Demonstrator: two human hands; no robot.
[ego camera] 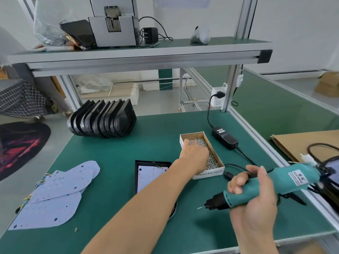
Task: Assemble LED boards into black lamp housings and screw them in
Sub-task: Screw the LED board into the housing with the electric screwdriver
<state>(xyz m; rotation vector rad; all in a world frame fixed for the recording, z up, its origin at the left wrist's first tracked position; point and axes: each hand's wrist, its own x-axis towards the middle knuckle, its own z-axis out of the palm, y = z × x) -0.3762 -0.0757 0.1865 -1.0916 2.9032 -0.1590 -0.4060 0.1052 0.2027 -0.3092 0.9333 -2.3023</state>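
My left hand reaches into a small cardboard box full of silver screws, its fingers curled down among them; the fingertips are hidden. My right hand grips a teal electric screwdriver, bit pointing left above the mat. A black lamp housing with a pale LED board inside lies in front of me, partly covered by my left forearm. Loose LED boards lie at the left. A row of black housings stands at the back.
The green mat covers the bench. A black power adapter and its cable lie right of the screw box. A cardboard sheet sits at far right. An aluminium shelf with a machine spans overhead.
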